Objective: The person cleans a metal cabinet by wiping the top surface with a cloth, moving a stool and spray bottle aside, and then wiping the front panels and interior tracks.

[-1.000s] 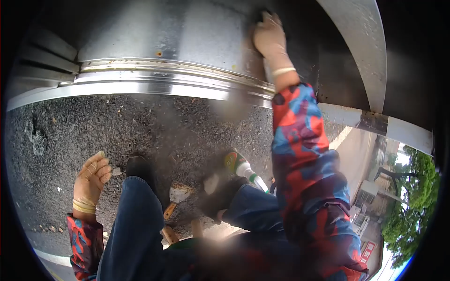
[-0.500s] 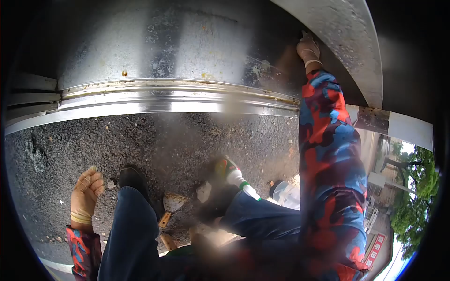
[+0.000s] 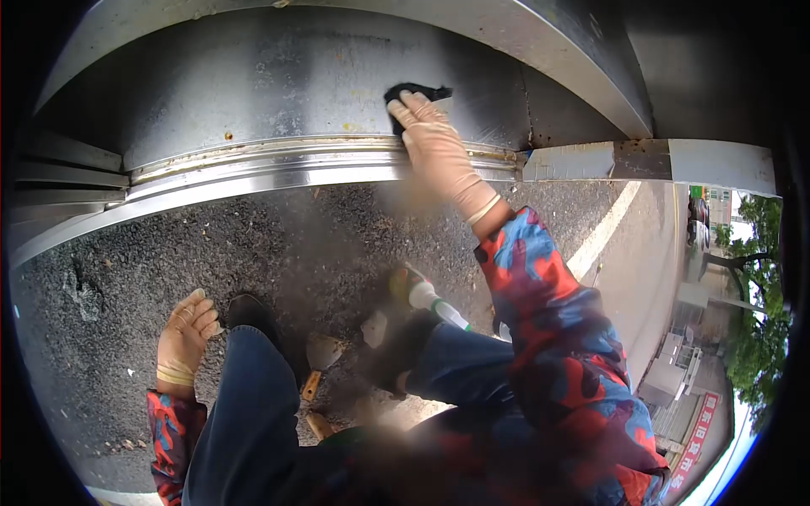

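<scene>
Against a stained metal panel, my right hand presses a black cloth, close above the metal ledge. It wears a thin pale glove and its fingers lie over the cloth. My left hand, gloved too, hangs over the asphalt beside my left knee. Its fingers are curled, and whether anything is between them cannot be made out. Near my feet are a white and green bottle and a scraper with a wooden handle.
A curved metal edge runs overhead. My shoe is on the asphalt. Another wooden handle lies near the scraper. A road, a tree and a red sign are at the right.
My right hand has come from the far right of the panel to its middle, and the black cloth now shows under it. My left hand has shifted slightly right in view.
</scene>
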### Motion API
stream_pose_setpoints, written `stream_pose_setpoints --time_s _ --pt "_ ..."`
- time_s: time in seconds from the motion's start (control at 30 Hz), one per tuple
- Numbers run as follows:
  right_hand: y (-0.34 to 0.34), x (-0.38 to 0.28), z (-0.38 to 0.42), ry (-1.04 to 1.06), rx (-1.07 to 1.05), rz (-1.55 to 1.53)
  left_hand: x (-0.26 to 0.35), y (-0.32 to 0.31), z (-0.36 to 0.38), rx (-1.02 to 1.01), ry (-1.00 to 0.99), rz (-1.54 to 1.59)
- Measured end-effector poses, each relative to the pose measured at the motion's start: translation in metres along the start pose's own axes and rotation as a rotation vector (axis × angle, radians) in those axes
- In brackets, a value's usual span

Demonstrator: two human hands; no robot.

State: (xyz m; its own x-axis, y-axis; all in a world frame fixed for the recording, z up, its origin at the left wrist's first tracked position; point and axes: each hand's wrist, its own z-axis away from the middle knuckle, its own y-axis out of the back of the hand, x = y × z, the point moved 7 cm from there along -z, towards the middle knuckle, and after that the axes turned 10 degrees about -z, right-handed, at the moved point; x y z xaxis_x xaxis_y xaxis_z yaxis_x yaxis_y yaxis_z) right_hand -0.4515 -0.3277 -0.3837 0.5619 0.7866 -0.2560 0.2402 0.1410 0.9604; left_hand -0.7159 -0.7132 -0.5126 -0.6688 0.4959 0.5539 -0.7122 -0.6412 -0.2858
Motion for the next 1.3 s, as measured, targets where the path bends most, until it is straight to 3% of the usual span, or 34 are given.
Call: stream_pose_setpoints --time_s 0.1,0.23,0.27,0.33,0.4,0.47,0.53,0.63,0.77,0.9,1.13,1.23,1.3 --pt "-0.001 0.011 0.001 0.023 -0.081 0.112 0.002 0.000 0.000 0.012 -0.017 0.006" --pt "0.033 0.162 0.007 -0.315 0.169 0.142 -0.003 0.006 -0.001 0.003 -0.006 0.022" --pt "0.043 0.171 0.013 -0.394 0.245 0.113 -0.003 0.007 -0.002 0.009 0.001 0.033" --pt "0.033 0.169 0.019 -0.372 0.235 0.105 -0.005 0.012 -0.003 -0.014 -0.008 0.043" --pt "0.026 0.080 0.018 -0.206 0.131 0.079 -0.006 0.011 -0.007 -0.030 -0.020 0.057" --pt "0.012 0.046 0.021 -0.133 0.088 0.069 -0.006 0.013 -0.005 0.020 0.008 0.030" --pt "0.021 0.067 0.015 -0.116 0.106 0.073 -0.004 0.013 -0.002 0.004 -0.001 0.035" --pt "0.025 0.122 0.008 -0.281 0.144 0.125 -0.006 0.016 -0.002 -0.016 -0.023 0.052" --pt "0.015 0.070 0.020 -0.236 0.038 0.210 -0.010 0.020 -0.005 -0.013 0.004 0.075" --pt "0.031 0.100 -0.003 -0.244 0.049 0.229 -0.009 0.022 -0.005 -0.004 0.001 0.045" --pt "0.026 0.063 0.004 -0.118 0.067 0.246 -0.007 0.019 -0.004 0.021 0.011 0.039" --pt "0.026 0.094 -0.010 -0.184 0.064 0.285 -0.005 0.014 -0.004 0.012 0.009 0.022" --pt "0.022 0.079 -0.005 -0.204 0.008 0.315 0.001 0.006 -0.004 -0.025 -0.039 0.067"
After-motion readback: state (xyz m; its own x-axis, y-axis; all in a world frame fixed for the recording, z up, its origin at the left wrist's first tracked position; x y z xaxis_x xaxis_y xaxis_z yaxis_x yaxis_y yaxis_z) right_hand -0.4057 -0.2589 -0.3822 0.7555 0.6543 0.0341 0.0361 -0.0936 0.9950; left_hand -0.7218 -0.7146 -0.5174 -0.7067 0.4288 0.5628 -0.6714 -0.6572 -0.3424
